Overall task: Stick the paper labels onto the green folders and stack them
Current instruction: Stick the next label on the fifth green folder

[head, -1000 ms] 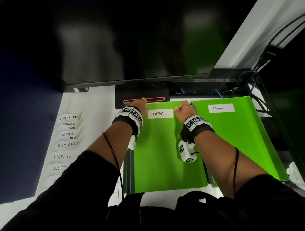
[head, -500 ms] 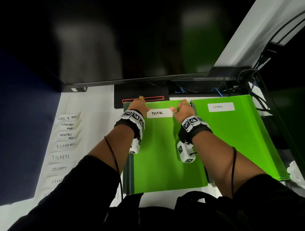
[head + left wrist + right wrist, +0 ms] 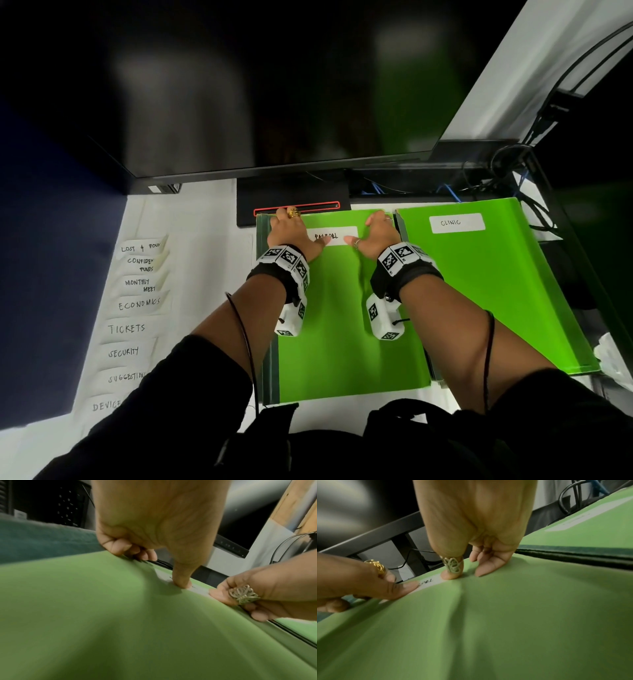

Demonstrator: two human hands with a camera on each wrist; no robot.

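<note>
A bright green folder (image 3: 346,325) lies flat in front of me, with a white paper label (image 3: 335,235) reading PAYROLL near its far edge. My left hand (image 3: 291,231) lays its thumb on the label's left part, and its other fingers bend loosely at the folder's far edge. My right hand (image 3: 378,236) presses its thumb on the label's right end, its fingertips touching the folder. In the right wrist view both thumbs lie on the label (image 3: 428,583). A second green folder (image 3: 496,301) with a CLINIC label (image 3: 457,222) lies just to the right.
Several handwritten paper labels (image 3: 137,303) lie in a column on the white table at the left. A big dark monitor (image 3: 274,85) and its stand base (image 3: 294,195) rise just behind the folders. Cables (image 3: 531,185) run at the back right. Something white and crumpled (image 3: 613,359) lies at the right edge.
Both hands sat bunched at the label's two ends. Their thumbs have since stretched inward onto the label from either side. The folders have not moved.
</note>
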